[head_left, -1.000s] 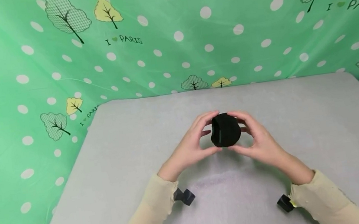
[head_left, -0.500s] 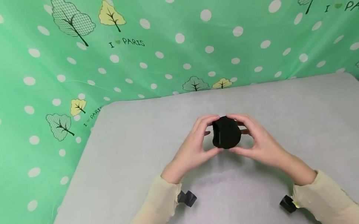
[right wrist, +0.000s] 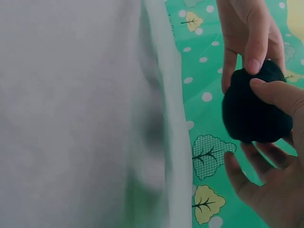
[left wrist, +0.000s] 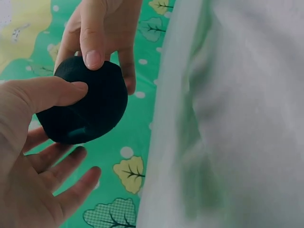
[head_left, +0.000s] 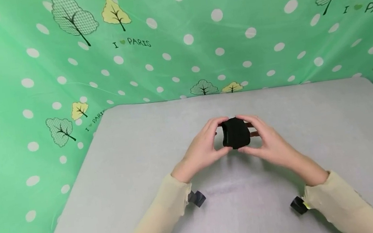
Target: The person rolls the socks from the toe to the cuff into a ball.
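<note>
A small black rounded object [head_left: 236, 133], dark and matte with a hollow on its left side, is held up over the table between both hands. My left hand [head_left: 202, 149] holds its left side, thumb at the near edge and fingertips at the far edge. On the opposite side my right hand [head_left: 273, 142] grips it the same way. In the left wrist view both thumbs press on one face of the black object [left wrist: 104, 104], and a small shiny patch shows near its lower edge. The right wrist view shows the black object [right wrist: 251, 111] with a lumpy outline.
A pale grey cloth covers the table [head_left: 140, 137]. Behind it and at the sides hangs a green dotted curtain [head_left: 163, 37] with tree prints. Small black wrist devices [head_left: 198, 198] stick out from the beige sleeves [head_left: 160, 213].
The black object has turned between my hands; its hollow faces further away and its outline looks squarer. Both hands keep holding it, in nearly the same place.
</note>
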Demonstrator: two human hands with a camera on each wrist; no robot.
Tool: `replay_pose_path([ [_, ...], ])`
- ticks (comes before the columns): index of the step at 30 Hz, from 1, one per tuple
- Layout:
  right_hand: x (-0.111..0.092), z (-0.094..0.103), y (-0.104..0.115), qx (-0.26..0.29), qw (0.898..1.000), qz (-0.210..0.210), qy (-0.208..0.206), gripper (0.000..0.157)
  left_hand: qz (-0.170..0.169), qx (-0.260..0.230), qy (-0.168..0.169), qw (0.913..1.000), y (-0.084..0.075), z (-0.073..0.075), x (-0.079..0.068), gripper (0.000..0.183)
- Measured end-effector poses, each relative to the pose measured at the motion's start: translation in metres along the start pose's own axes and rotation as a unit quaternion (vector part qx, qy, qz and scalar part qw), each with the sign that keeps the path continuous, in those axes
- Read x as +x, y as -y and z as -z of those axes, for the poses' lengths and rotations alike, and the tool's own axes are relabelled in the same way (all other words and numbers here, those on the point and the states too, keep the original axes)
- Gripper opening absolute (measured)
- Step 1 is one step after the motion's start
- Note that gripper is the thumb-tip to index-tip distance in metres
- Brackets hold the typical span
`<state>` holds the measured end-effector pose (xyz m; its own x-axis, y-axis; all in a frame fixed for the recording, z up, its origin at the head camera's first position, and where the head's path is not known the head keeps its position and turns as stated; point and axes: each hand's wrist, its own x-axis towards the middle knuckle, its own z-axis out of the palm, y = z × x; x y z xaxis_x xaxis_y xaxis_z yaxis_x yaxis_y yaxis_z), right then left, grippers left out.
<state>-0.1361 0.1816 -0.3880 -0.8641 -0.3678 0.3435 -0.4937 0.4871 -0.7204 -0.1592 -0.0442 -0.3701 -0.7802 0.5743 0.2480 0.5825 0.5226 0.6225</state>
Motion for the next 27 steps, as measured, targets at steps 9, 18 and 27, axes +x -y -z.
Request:
replay_pose_path([
  [9, 0.017, 0.011, -0.009, -0.014, 0.996, -0.064, 0.061, 0.082, 0.077, 0.034, 0.052, 0.9951, 0.006, -0.004, 0.025, 0.074],
  [18, 0.018, 0.009, -0.022, -0.032, 0.990, -0.102, 0.095, 0.082, 0.105, 0.013, 0.094, 0.9900, 0.017, -0.017, 0.036, 0.071],
  [27, 0.016, 0.007, -0.032, -0.013, 0.986, -0.122, 0.110, 0.082, 0.134, 0.008, 0.112, 0.9845, 0.023, -0.023, 0.037, 0.076],
])
